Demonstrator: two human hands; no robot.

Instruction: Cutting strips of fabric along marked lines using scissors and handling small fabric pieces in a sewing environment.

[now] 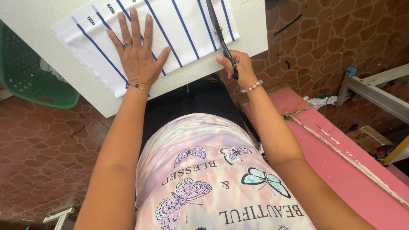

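A white cloth with blue stripes point(179, 25) lies spread on a pale speckled table point(251, 30). My left hand point(137, 53) presses flat on the cloth, fingers apart, a ring on one finger and a bead bracelet at the wrist. My right hand point(238, 68) grips the handles of long black scissors point(218, 32) at the table's near edge. The blades run away from me along the cloth, next to a blue stripe.
A green plastic basket point(30, 72) stands on the brown stone-pattern floor at the left. A pink wooden bench point(341, 162) runs along my right side. Grey metal bars point(375, 91), a cardboard box point(366, 138) and cloth scraps lie beyond it.
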